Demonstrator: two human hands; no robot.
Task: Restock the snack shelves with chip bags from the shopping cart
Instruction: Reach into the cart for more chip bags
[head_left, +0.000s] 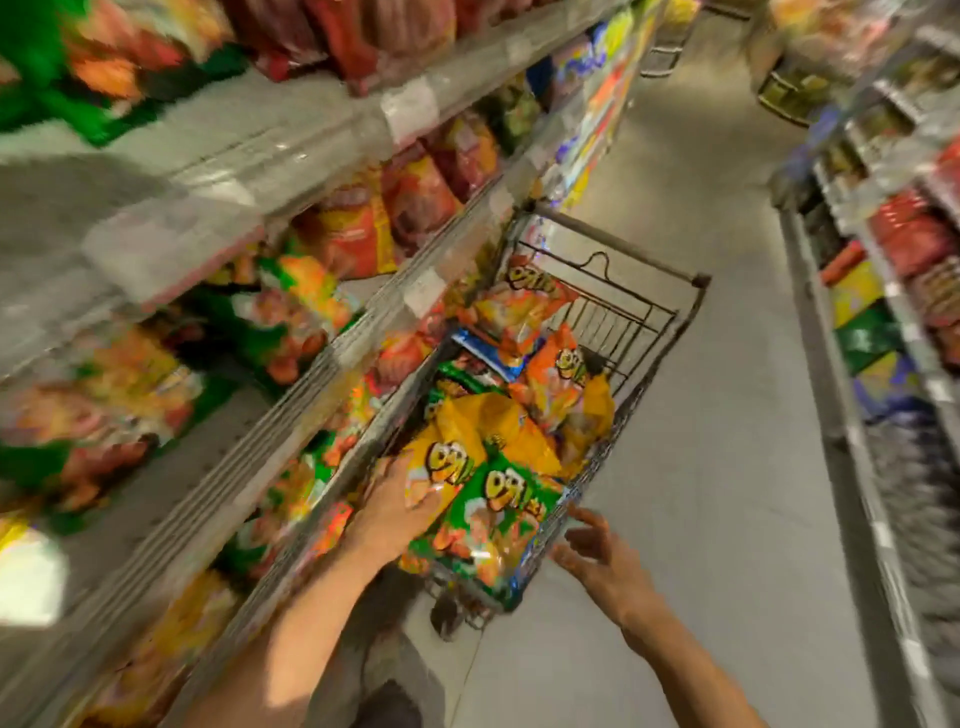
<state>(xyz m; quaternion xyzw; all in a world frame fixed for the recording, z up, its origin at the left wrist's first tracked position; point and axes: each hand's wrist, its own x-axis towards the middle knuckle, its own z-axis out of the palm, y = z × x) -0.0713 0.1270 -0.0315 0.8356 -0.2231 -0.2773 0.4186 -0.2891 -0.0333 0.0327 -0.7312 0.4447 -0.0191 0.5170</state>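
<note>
Shelves (291, 384) ran along the left, stocked w/ bags, blurred. Cart (670, 332) parked just beside them, piled w/ chip bags. Green bag (498, 525) lay on top at the near end, long axis pointing roughly away from the body, toward the cart's far end. Yellow bag (457, 447) just left of it, overlapping. Left hand (400, 509) nearer: fingers lying on the yellow bag's lower edge, touching the green bag's left side; real grip or just contact, couldn't tell. Right hand (597, 556) off the cart's right rim, fingers spread, holding nothing, just right of the green bag. Prob. next: both hands closing on the green bag from either side
</note>
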